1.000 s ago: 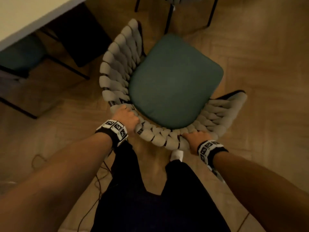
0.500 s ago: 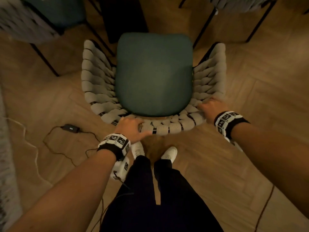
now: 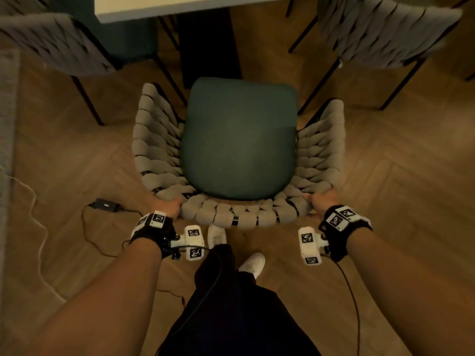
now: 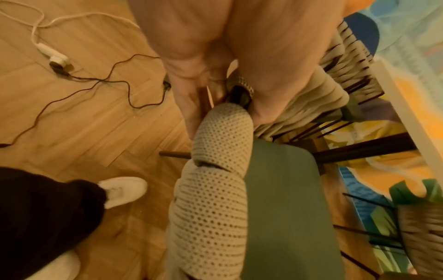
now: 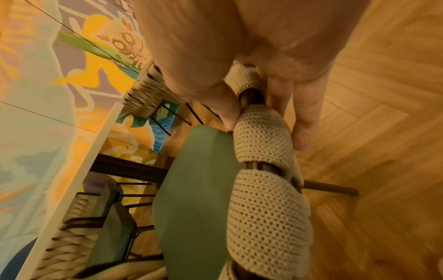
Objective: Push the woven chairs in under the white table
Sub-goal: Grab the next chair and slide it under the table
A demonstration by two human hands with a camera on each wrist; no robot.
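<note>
A woven chair (image 3: 318,155) with a green seat cushion (image 3: 239,140) stands in front of me, its seat facing the white table (image 3: 164,6) at the top of the head view. My left hand (image 3: 168,208) grips the left end of the curved woven backrest (image 4: 215,170). My right hand (image 3: 322,200) grips the right end of the backrest (image 5: 263,180), thumb inside and fingers outside. The seat's front edge lies a little short of the table's edge. The dark table leg (image 3: 205,44) stands just beyond the seat.
Two more woven chairs stand at the table, one at the left (image 3: 59,44) and one at the right (image 3: 385,29). A black power adapter (image 3: 105,204) with cables lies on the wooden floor at the left. My white shoes (image 3: 217,235) are just behind the chair.
The chair has been turned to face the table squarely and now stands closer to it. Both hands have slid outward to the two ends of the backrest.
</note>
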